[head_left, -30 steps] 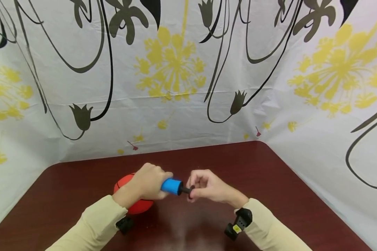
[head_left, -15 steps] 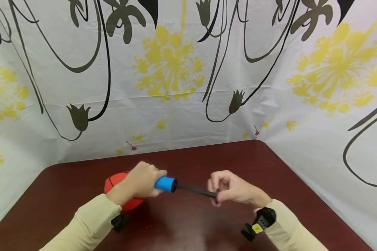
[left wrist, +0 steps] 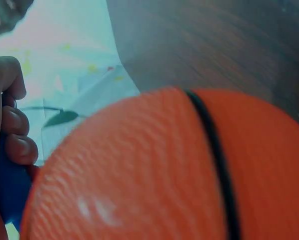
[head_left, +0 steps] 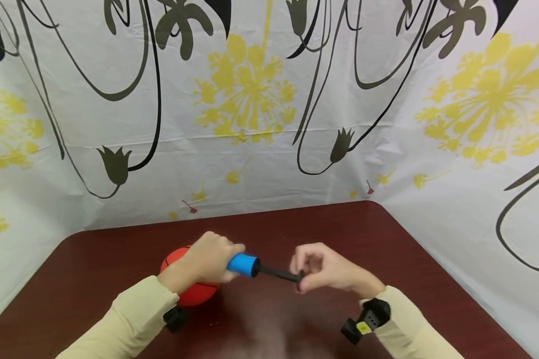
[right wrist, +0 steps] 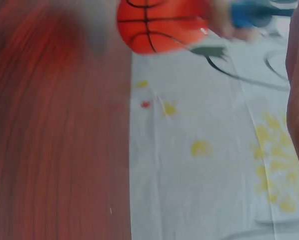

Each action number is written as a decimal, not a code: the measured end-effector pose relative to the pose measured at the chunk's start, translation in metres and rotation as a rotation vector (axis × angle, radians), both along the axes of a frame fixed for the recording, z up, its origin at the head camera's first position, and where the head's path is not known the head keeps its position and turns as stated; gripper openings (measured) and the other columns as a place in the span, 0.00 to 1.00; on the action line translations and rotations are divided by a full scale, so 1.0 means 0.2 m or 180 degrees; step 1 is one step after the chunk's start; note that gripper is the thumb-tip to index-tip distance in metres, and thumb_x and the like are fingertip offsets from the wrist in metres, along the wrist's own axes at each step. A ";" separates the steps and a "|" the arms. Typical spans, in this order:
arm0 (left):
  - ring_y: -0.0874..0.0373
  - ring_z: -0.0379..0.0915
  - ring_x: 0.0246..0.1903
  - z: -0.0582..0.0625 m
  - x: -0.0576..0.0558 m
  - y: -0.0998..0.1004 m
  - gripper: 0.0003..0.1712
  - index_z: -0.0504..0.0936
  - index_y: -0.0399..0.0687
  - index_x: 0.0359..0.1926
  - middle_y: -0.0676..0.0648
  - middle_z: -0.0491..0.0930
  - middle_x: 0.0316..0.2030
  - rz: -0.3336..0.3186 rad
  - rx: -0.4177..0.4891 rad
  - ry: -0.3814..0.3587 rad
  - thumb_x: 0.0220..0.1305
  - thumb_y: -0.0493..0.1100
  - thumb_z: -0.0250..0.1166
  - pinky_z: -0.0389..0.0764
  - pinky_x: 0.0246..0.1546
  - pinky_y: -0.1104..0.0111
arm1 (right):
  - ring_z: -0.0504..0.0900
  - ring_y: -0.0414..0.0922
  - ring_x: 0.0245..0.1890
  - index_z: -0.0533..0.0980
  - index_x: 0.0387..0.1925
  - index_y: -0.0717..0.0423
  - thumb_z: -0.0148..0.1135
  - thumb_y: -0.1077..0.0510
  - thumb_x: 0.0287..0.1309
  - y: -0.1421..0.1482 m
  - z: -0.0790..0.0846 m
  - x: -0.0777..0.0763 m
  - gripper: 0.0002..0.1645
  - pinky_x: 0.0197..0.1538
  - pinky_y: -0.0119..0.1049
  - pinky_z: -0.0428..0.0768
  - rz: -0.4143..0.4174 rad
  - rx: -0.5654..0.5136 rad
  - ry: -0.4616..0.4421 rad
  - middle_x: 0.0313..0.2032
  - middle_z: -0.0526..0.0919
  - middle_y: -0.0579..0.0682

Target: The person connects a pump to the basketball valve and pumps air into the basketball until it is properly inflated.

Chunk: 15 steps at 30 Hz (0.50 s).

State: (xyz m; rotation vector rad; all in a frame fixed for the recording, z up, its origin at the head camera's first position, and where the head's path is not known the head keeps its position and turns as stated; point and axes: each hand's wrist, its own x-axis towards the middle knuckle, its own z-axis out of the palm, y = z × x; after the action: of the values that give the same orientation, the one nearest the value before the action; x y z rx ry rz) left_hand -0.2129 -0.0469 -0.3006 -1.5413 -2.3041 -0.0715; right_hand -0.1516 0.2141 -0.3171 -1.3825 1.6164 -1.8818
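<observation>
My left hand (head_left: pixel 213 257) grips the blue barrel of a hand pump (head_left: pixel 244 264), its fingers curled round it. From the barrel's right end a black rod stretches to my right hand (head_left: pixel 328 269), which pinches the dark handle at its tip. An orange-red toy basketball (head_left: pixel 197 293) with black lines shows behind and below the left hand and wrist, partly covered by them. Up close in the left wrist view, the ball (left wrist: pixel 139 165) fills much of the picture beside the curled fingers (left wrist: pixel 19 122). The right wrist view catches the ball (right wrist: pixel 159 25) next to the blurred blue barrel (right wrist: pixel 244 14).
Under the hands lies a dark red-brown wooden table (head_left: pixel 341 224) with rounded far corners. White cloth (head_left: pixel 251 174) with yellow, grey and black plant patterns hangs behind and beside it. Black cameras sit on both wrists, such as the right one (head_left: pixel 364 321).
My right hand drew the rod far out to the right, then moved slightly back left, so less rod shows now than half a second ago. The left hand keeps its grip on the barrel.
</observation>
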 end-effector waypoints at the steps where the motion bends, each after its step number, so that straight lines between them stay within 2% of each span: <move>1: 0.68 0.61 0.13 0.00 -0.01 -0.01 0.15 0.68 0.51 0.25 0.58 0.68 0.14 0.0011 0.0010 0.0019 0.41 0.50 0.66 0.64 0.16 0.74 | 0.75 0.41 0.27 0.63 0.26 0.68 0.60 0.65 0.50 0.03 0.00 0.01 0.13 0.28 0.32 0.75 0.0085 -0.0027 0.0025 0.26 0.75 0.55; 2: 0.68 0.61 0.12 -0.01 -0.01 -0.02 0.16 0.68 0.51 0.25 0.58 0.68 0.14 0.0018 0.0026 0.0043 0.40 0.50 0.67 0.64 0.16 0.74 | 0.75 0.43 0.27 0.63 0.26 0.68 0.59 0.64 0.51 0.06 0.00 0.02 0.14 0.27 0.34 0.74 0.0157 -0.0040 0.0068 0.25 0.74 0.57; 4: 0.68 0.62 0.13 -0.01 -0.02 -0.04 0.16 0.68 0.51 0.25 0.58 0.69 0.14 0.0060 -0.0011 0.0095 0.39 0.50 0.67 0.64 0.16 0.74 | 0.73 0.45 0.26 0.64 0.26 0.66 0.59 0.63 0.51 0.10 0.00 0.02 0.13 0.25 0.37 0.72 0.0117 0.0049 0.0295 0.24 0.71 0.60; 7: 0.67 0.62 0.13 0.00 0.01 -0.01 0.16 0.69 0.51 0.25 0.57 0.68 0.13 0.0127 -0.0110 0.0128 0.40 0.51 0.67 0.65 0.16 0.74 | 0.69 0.46 0.26 0.66 0.25 0.63 0.59 0.61 0.50 0.07 0.00 -0.02 0.12 0.24 0.38 0.69 -0.0143 0.0246 0.0708 0.24 0.69 0.58; 9: 0.66 0.61 0.12 0.02 0.02 0.02 0.16 0.70 0.51 0.25 0.57 0.67 0.13 0.0170 -0.0195 0.0162 0.39 0.51 0.67 0.64 0.16 0.73 | 0.68 0.44 0.27 0.67 0.24 0.60 0.61 0.59 0.49 0.00 0.00 -0.06 0.11 0.23 0.35 0.69 -0.0377 0.0389 0.0951 0.24 0.70 0.56; 12: 0.66 0.59 0.11 0.04 0.04 0.06 0.16 0.70 0.51 0.24 0.57 0.65 0.12 0.0210 -0.0237 0.0194 0.39 0.52 0.67 0.63 0.15 0.73 | 0.70 0.42 0.25 0.69 0.25 0.59 0.61 0.59 0.49 -0.08 -0.01 -0.10 0.10 0.23 0.33 0.70 -0.0537 0.0485 0.0924 0.25 0.72 0.57; 15: 0.66 0.58 0.11 0.02 0.02 0.06 0.15 0.70 0.51 0.23 0.57 0.64 0.11 0.0184 -0.0216 0.0098 0.41 0.52 0.66 0.63 0.15 0.74 | 0.74 0.40 0.23 0.70 0.26 0.60 0.61 0.62 0.49 -0.11 -0.01 -0.09 0.08 0.25 0.32 0.73 -0.0632 0.0559 0.0682 0.27 0.73 0.58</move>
State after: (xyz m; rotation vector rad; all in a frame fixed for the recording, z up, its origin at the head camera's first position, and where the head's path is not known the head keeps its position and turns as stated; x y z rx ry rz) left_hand -0.2083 -0.0342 -0.2962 -1.4963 -2.3475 0.0455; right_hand -0.1699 0.1930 -0.3187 -1.4343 2.0377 -1.6893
